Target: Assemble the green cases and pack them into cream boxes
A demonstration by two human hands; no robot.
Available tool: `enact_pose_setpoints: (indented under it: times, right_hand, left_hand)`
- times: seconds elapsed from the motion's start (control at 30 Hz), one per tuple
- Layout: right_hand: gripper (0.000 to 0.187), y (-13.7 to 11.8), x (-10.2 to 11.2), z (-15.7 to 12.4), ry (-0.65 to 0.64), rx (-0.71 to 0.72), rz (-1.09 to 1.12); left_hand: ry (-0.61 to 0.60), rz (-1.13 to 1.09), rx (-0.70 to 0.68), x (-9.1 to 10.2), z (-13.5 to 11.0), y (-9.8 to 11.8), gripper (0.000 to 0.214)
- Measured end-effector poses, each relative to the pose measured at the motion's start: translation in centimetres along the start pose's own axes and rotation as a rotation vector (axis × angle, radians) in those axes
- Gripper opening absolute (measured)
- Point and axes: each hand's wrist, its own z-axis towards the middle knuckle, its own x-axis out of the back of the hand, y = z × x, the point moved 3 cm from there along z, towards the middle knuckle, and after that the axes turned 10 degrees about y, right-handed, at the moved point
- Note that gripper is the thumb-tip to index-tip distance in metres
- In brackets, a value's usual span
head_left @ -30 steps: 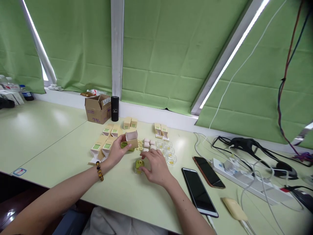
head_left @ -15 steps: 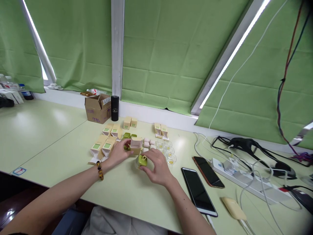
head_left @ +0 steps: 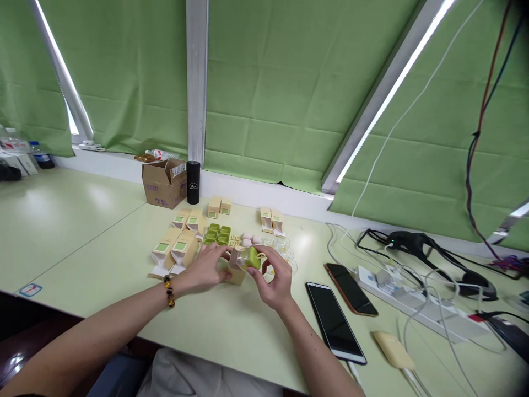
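My left hand (head_left: pixel 208 266) grips a small cream cardboard box (head_left: pixel 236 275), its open end turned to the right. In my right hand (head_left: pixel 276 280), thumb and fingers pinch a small clear container with a green lid (head_left: pixel 254 258) that has a pale loop on it. The container lies tilted on its side, its clear end at the box's open mouth. How far it reaches inside I cannot tell. Just beyond my hands are several green lids (head_left: pixel 223 234), small yellow pieces (head_left: pixel 235 240), pale pink pieces (head_left: pixel 248 239) and clear cups (head_left: pixel 283 245), partly hidden by my right hand.
Cream boxes (head_left: pixel 182 247) with green squares lie left of my hands, with more (head_left: pixel 271 219) farther back. A cardboard carton (head_left: pixel 163 190) and black bottle (head_left: pixel 193 183) stand behind. Two phones, a white phone (head_left: pixel 335 322) and a dark one (head_left: pixel 351 289), and a power strip (head_left: pixel 421 303) with cables are right.
My right hand has raised the green-lidded container and tipped it on its side against the box opening. My left hand has brought the box nearer and turned its mouth rightward.
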Motion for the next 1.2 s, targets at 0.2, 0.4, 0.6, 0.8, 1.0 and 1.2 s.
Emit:
enact_pose_setpoints:
  times: [0.2,0.4,0.6,0.8,1.0,1.2]
  right_hand:
    - [0.034,0.2,-0.2,-0.1,0.035,-0.092,0.012]
    - [0.033,0.1,0.0,0.0,0.103,-0.151,0.029]
    - [0.033,0.3,-0.1,-0.2,0.125,-0.163,0.039]
    - [0.034,0.3,-0.1,-0.4,0.145,-0.145,0.033]
    - [0.038,0.0,-0.4,-0.7,0.152,-0.113,0.020]
    - [0.039,0.3,-1.4,-1.3,0.078,-0.117,0.040]
  left_hand:
    - [0.027,-0.052,-0.002,0.2,0.0,0.8,0.071]
    - [0.236,-0.226,-0.111,1.3,-0.3,1.8,0.032]
    - [0.167,-0.187,-0.215,0.7,-0.3,2.2,0.025]
    - [0.163,-0.251,-0.106,-0.2,-0.2,1.5,0.030]
    - [0.220,-0.277,-0.006,-0.4,-0.5,0.7,0.038]
    - [0.206,-0.333,-0.018,-0.5,-0.6,0.3,0.045]
